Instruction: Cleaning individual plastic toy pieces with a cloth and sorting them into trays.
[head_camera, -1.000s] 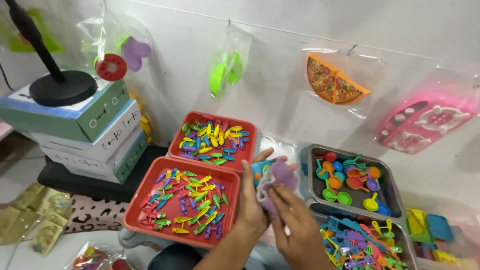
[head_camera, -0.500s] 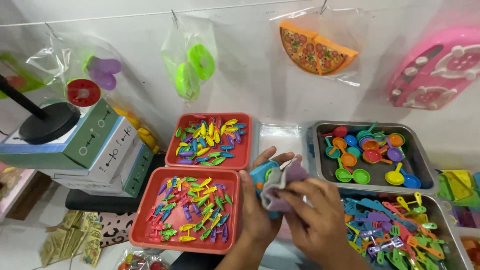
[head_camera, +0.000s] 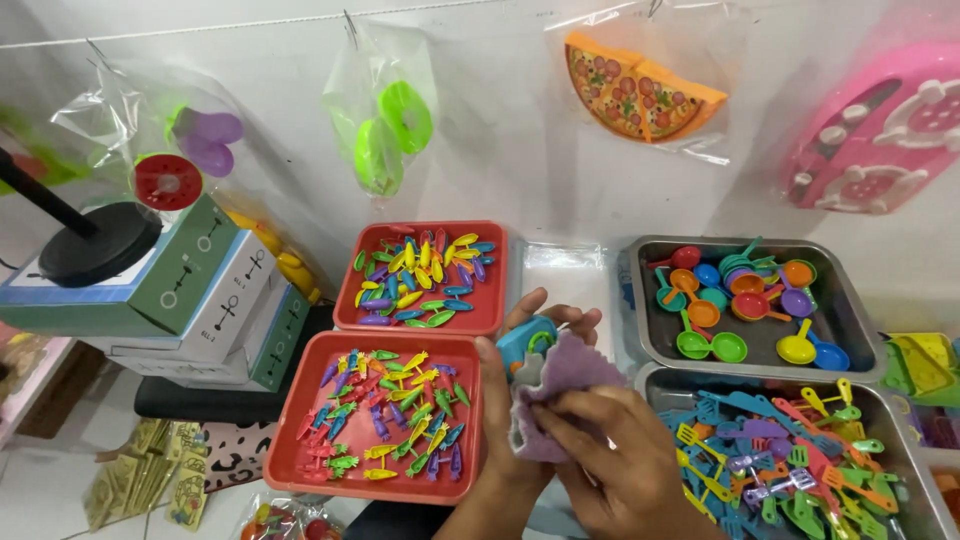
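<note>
My left hand (head_camera: 505, 405) holds a small blue plastic toy (head_camera: 526, 342) with a green and orange part, just right of the near red tray (head_camera: 283, 455). My right hand (head_camera: 625, 460) presses a purple cloth (head_camera: 560, 385) against that toy, pinching the cloth's lower edge. The cloth covers most of the toy's right side. Both hands sit between the red trays and the metal trays.
Two red trays (head_camera: 492, 300) hold several tiny coloured toy pieces. A metal tray (head_camera: 845, 310) holds toy pans, another (head_camera: 905, 450) toy utensils. Stacked boxes (head_camera: 190, 300) with a black stand (head_camera: 95, 240) sit left. Bagged toys (head_camera: 385, 120) hang on the wall, including a toy pizza (head_camera: 630, 85).
The view has dropped and settled. My right hand has slid the purple cloth lower over the blue toy, and both hands have shifted slightly downward.
</note>
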